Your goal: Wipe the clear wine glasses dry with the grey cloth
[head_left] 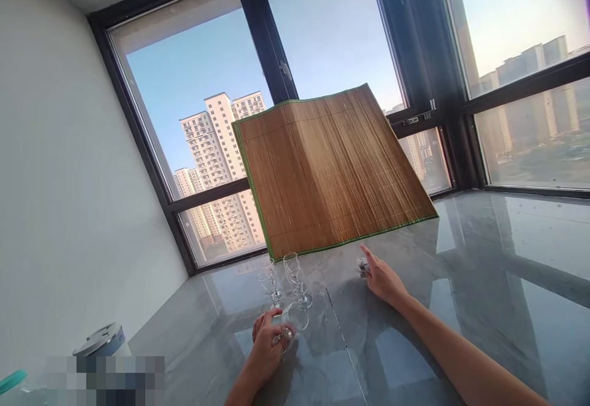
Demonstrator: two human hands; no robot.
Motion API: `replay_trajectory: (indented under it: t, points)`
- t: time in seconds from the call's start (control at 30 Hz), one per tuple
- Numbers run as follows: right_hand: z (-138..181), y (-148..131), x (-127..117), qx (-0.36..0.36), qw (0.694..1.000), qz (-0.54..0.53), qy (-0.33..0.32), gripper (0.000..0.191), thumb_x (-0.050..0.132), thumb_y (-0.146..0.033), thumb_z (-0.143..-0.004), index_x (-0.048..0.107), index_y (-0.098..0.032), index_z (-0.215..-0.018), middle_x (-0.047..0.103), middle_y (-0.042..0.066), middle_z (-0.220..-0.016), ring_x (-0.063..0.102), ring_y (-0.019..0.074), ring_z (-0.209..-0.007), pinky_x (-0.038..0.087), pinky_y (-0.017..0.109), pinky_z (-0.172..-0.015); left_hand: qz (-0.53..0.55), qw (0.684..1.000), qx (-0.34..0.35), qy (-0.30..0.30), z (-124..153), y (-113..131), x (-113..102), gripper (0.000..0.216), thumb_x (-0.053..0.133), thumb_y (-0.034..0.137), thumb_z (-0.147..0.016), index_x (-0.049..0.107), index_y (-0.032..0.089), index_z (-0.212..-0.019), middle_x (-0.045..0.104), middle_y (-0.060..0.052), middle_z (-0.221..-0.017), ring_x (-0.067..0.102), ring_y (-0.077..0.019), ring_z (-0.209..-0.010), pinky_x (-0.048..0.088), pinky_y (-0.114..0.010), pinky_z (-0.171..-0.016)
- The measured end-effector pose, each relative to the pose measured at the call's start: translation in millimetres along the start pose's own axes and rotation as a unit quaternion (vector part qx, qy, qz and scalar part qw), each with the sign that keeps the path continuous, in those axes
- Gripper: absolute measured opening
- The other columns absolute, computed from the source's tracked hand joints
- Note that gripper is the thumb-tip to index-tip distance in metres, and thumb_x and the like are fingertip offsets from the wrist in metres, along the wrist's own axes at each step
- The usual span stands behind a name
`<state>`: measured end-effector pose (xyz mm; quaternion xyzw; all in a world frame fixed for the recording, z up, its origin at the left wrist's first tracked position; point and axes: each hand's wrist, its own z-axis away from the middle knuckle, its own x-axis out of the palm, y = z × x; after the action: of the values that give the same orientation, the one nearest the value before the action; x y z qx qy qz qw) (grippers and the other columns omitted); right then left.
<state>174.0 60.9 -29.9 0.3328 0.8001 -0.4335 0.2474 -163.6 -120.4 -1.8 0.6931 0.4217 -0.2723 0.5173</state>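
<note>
Held glass (297,321): in the left hand (266,347), its bowl just right of the fingertips, tipped off upright with the round mouth showing; exact line of the stem hard to tell
Left hand: fingers drawn in narrow on that glass, the nearer of the two to the standing glasses (292,266)
Stemmed group: standing glasses, clear and upright, just far of the left hand, bunched so closely that I cannot tell their number; well left of the right hand (386,282)
Right hand: index finger stretched far and left, other fingers curled; a small pale thing (363,265) shows beside them, whether gripped I cannot tell
Far edge: green-trimmed foot of a bamboo mat (341,172), propped up before the window (322,31), near the glasses
Open room: glossy grey surface (364,326) between the hands, crossed by a dark seam (342,335)
Near left: lidded cup (99,339), well apart from the left hand
</note>
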Motion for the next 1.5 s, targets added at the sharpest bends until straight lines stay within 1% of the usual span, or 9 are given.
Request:
replay_trajectory:
  t: [0.3,0.57,0.77,0.9,0.97,1.07,1.23,1.33,1.5]
  points:
    - [0.5,-1.9,-0.8,0.0,1.0,-0.014,-0.002,0.073,0.041,-0.009,-0.081,0.024,-0.016,-0.151,0.058,0.015,-0.13,0.054,0.0266,-0.118,0.042,0.038,-0.094,0.011,1.0,-0.016,-0.006,-3.9,-4.8,-0.5,0.057,0.042,0.07,-0.084,0.078,0.027,-0.093,0.062,-0.009,-0.099,0.054,-0.0272,-0.102,0.04,-0.047,-0.101]
    - [-0.6,-3.7,2.9,-0.005,1.0,-0.021,0.004,0.072,0.043,-0.009,-0.081,0.026,-0.019,-0.15,0.056,0.015,-0.135,0.056,0.0264,-0.118,0.043,0.038,-0.094,0.017,0.999,-0.004,-0.049,-4.9,3.9,-0.1,0.045,0.043,0.057,-0.089,0.075,0.025,-0.088,0.066,-0.006,-0.094,0.053,-0.0255,-0.097,0.037,-0.042,-0.095]
    - [-1.1,-12.5,7.2,-0.006,0.998,-0.07,-0.001,0.075,0.04,-0.015,-0.082,0.017,-0.019,-0.152,0.059,0.016,-0.131,0.06,0.0256,-0.113,0.047,0.035,-0.089,-0.03,0.997,0.073,-0.017,-36.2,55.7,40.9,0.038,0.045,0.041,-0.092,0.066,0.019,-0.07,0.063,-0.005,-0.085,0.053,-0.022,-0.091,0.036,-0.037,-0.089]
    - [-2.6,-12.3,10.7,-0.005,0.995,-0.103,0.004,0.075,0.04,-0.016,-0.079,0.018,-0.016,-0.151,0.068,0.012,-0.103,0.065,0.0227,-0.092,0.048,0.034,-0.084,-0.023,0.994,0.102,0.041,-67.0,99.6,79.4,0.034,0.044,0.032,-0.093,0.061,0.019,-0.067,0.061,-0.006,-0.081,0.054,-0.0207,-0.088,0.038,-0.034,-0.083]
    - [-3.1,-11.6,13.3,-0.011,0.992,-0.128,0.004,0.077,0.04,-0.016,-0.077,0.018,-0.013,-0.15,0.067,0.007,-0.088,0.065,0.0219,-0.083,0.049,0.033,-0.079,0.001,0.993,0.104,0.061,-77.0,109.1,93.7,0.034,0.043,0.031,-0.093,0.059,0.019,-0.066,0.06,-0.007,-0.083,0.054,-0.0206,-0.089,0.04,-0.032,-0.081]
    - [-3.2,-12.1,17.1,-0.027,0.986,-0.162,0.007,0.078,0.041,-0.016,-0.076,0.016,-0.014,-0.15,0.064,0.003,-0.081,0.063,0.0221,-0.078,0.049,0.033,-0.077,0.036,0.991,0.116,0.054,-84.1,103.6,106.4,0.032,0.043,0.031,-0.093,0.057,0.019,-0.067,0.06,-0.008,-0.088,0.054,-0.0202,-0.09,0.041,-0.032,-0.081]
    - [-2.1,-21.2,14.5,-0.027,0.979,-0.201,0.024,0.078,0.042,-0.016,-0.077,0.012,-0.015,-0.149,0.062,0.002,-0.08,0.06,0.0206,-0.075,0.048,0.035,-0.078,0.062,0.994,0.093,0.014,-87.0,85.0,108.4,0.032,0.04,0.033,-0.095,0.057,0.019,-0.071,0.062,-0.006,-0.082,0.056,-0.0172,-0.076,0.039,-0.028,-0.07]
    - [3.2,-34.1,5.2,-0.045,0.975,-0.214,0.033,0.08,0.045,-0.014,-0.078,0.01,-0.018,-0.15,0.064,0.003,-0.085,0.059,0.0191,-0.075,0.047,0.034,-0.078,0.045,0.997,0.051,0.026,-87.1,89.1,103.7,0.034,0.039,0.037,-0.095,0.06,0.02,-0.075,0.064,-0.004,-0.073,0.058,-0.0177,-0.07,0.035,-0.027,-0.064]
    - [22.2,-67.4,-14.0,-0.124,0.978,-0.166,0.007,0.084,0.048,-0.013,-0.079,0.007,-0.02,-0.152,0.066,0.004,-0.087,0.06,0.0202,-0.075,0.046,0.031,-0.071,-0.02,0.998,0.012,0.065,-80.6,102.9,90.2,0.033,0.037,0.036,-0.097,0.065,0.02,-0.091,0.07,-0.007,-0.076,0.064,-0.0198,-0.072,0.031,-0.028,-0.061]
